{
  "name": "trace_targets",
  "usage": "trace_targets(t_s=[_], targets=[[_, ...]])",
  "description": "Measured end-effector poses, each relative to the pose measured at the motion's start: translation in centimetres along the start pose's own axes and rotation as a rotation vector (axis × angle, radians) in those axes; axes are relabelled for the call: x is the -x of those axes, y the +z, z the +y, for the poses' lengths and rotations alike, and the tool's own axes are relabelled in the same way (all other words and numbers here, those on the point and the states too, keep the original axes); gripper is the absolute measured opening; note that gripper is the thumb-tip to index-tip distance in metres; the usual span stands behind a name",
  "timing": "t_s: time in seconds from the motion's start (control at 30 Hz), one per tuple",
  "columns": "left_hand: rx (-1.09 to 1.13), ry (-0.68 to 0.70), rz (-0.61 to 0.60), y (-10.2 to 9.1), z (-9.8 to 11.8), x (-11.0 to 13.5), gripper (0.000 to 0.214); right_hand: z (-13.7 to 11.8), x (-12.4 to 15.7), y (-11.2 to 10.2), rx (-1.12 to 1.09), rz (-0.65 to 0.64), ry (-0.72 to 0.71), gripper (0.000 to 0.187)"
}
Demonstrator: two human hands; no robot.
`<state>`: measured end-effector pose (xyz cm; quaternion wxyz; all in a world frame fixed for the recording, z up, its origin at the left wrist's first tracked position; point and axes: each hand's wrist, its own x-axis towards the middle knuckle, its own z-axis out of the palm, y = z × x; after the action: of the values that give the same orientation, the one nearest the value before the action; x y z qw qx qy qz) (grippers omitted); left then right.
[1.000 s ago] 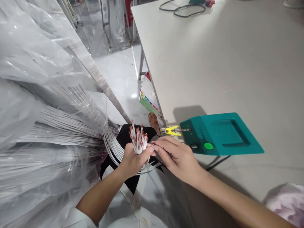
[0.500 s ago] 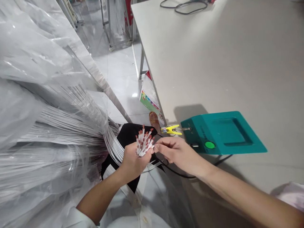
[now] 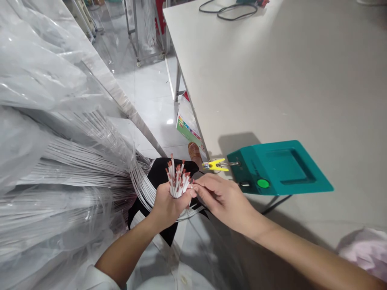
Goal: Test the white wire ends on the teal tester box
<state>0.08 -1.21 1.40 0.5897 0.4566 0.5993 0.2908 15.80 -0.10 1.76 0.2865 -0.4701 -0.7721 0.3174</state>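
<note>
My left hand [image 3: 169,203] is wrapped round a bundle of white wires [image 3: 179,181]. Their bare copper-coloured ends stick up out of the fist at uneven heights. Just to the right, my right hand [image 3: 222,199] is closed in a pinch at the bundle's edge, on the tip of one white wire; thumb and fingertips hide most of that tip. From the left fist the wires run back to the left, towards long hanging strands [image 3: 90,161]. Beyond my right hand, a yellow clip [image 3: 215,164] is attached to a metal post on a teal device [image 3: 284,169] with a green button [image 3: 263,183].
Clear plastic sheeting [image 3: 39,76] and a wrapped bar [image 3: 121,100] lie along the left. The pale table [image 3: 272,80] extends right, with a black cable [image 3: 229,14] at its far end. A wheeled metal rack [image 3: 136,36] and a printed box [image 3: 189,127] stand on the floor.
The left hand and bundle have shifted slightly left, and the wire ends have spread a little. My right hand stays pinched at the bundle's edge. The whole view has moved slightly.
</note>
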Motion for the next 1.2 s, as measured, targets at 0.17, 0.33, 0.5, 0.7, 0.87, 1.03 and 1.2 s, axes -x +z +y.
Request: trace_targets(t_s=[0.17,0.33,0.5,0.7,0.87,1.03,1.2], targets=[[0.051,0.018,0.016,0.2,0.0,-0.5,0.014,0.7,0.1,-1.8,0.559,0.142,-0.408,0.018],[0.196,0.026,0.051,0.6,0.8,-1.5,0.036,1.7,-0.6,-5.6,0.957,0.119,-0.365,0.026],[0.264,0.053,0.021,1.4,1.5,-2.6,0.045,2.4,-1.8,-7.0,1.041,-0.104,-0.303,0.020],[0.320,0.028,0.046,2.0,1.7,-3.5,0.047,2.8,-3.2,-7.4,0.952,-0.220,-0.267,0.011],[0.292,0.026,0.054,2.5,2.2,-3.7,0.043,3.6,-3.2,-7.4,0.917,-0.201,-0.291,0.025],[0.184,0.055,0.082,2.8,2.0,-3.8,0.032,4.6,-2.9,-7.3,0.800,-0.117,-0.374,0.029],[0.134,0.038,0.066,2.9,1.4,-4.2,0.029,4.6,-3.0,-7.4,0.723,-0.115,-0.337,0.027]])
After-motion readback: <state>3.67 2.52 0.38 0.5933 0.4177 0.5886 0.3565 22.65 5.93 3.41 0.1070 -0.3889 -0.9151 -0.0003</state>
